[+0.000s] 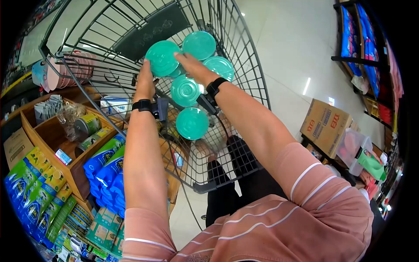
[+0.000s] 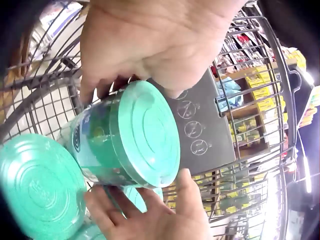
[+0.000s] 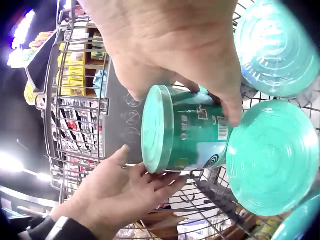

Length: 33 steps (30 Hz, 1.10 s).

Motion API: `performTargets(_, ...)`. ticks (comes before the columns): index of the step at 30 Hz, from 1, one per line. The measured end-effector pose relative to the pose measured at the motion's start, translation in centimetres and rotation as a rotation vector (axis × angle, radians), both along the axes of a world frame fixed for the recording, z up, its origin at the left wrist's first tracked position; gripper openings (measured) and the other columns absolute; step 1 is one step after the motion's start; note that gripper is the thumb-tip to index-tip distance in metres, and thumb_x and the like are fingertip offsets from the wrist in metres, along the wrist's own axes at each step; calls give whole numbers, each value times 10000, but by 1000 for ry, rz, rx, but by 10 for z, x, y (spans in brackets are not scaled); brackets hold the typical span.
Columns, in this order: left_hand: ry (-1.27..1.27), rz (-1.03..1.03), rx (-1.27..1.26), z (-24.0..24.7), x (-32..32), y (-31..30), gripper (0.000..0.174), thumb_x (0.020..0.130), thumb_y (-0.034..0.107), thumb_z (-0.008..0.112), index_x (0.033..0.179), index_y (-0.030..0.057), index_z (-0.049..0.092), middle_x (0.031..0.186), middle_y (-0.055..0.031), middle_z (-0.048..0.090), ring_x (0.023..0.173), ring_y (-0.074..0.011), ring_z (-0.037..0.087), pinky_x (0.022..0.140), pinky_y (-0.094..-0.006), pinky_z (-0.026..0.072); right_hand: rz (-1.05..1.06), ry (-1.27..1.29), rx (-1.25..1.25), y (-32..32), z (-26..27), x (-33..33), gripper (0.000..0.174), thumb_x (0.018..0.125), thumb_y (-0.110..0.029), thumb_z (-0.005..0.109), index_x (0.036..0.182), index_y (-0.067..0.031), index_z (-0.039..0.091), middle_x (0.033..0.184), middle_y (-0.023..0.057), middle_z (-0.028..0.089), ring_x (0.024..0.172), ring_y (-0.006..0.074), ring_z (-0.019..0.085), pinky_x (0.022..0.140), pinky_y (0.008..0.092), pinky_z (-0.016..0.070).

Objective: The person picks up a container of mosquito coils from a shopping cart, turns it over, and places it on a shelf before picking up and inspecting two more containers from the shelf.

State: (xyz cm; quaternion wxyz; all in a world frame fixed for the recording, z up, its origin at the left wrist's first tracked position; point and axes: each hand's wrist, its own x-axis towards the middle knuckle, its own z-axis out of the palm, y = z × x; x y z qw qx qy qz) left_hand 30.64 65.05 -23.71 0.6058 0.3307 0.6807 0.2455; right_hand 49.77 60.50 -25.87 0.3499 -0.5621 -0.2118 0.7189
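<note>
Both hands hold a plastic canister [image 1: 162, 59] with a round teal lid between them, over the far part of a wire shopping cart [image 1: 202, 187]. My left hand [image 1: 145, 83] grips its left side, and my right hand [image 1: 194, 70] grips the opposite side. In the right wrist view, the canister [image 3: 197, 132] is tilted and shows a printed label with a barcode; the right fingers curl over it while the left fingers [image 3: 162, 182] are at its underside. Several similar canisters stand lid-up in the cart, one [image 1: 185, 91] close to the held one and another [image 1: 192, 123] nearer the body.
A dark panel [image 1: 150, 32] crosses the cart's far end. At left, a wooden shelf [image 1: 80, 177] carries cans and blue packs [image 1: 107, 163]. Pink tubs [image 1: 65, 74] show beyond the cart's left side. To the right are a cardboard box [image 1: 325, 126] and a clear bin [image 1: 351, 150].
</note>
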Motion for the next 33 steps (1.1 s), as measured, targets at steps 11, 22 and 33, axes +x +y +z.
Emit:
performTargets(11,454,-160,646,66,55,-39,575,1070,424,326,1248,-40,616,1211,-232,607,1087,-376,542,1046,-401,366,-250,354,89,-11,31,16,800,919,-586,600,1521,-136,327,1491,139,443,1318,358,483,1063,577,403)
performTargets(22,-30,165,625,241,16,-122,670,1080,499,359,1451,-55,418,1419,-236,491,1240,-288,559,1034,-411,448,-152,695,161,-52,183,28,730,948,-611,536,1488,-130,432,1469,168,501,1325,383,487,1009,620,451)
performTargets(33,-239,143,679,353,-47,-277,738,1064,549,364,1461,-73,372,1356,-221,528,1107,-248,618,872,-375,551,155,607,148,-169,297,-20,762,944,-624,531,1463,-69,469,1445,238,506,1294,435,507,990,663,456)
